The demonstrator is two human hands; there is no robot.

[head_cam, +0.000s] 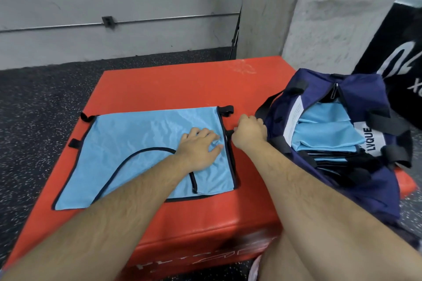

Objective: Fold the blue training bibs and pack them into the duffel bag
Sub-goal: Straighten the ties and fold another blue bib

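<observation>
a thin, shiny light-blue bib (141, 143) with black piping lies flat on the smooth red padded box (178, 84). left hand (201, 147) presses down on it, fingers spread and straight. right hand (250, 132) is curled tight at the bib's right hem, pinching a black strap tab. just beside, the navy nylon duffel bag (370, 98) gapes open, folded bibs (326, 130) stacked inside. speckled rubber floor (41, 102) all around.
</observation>
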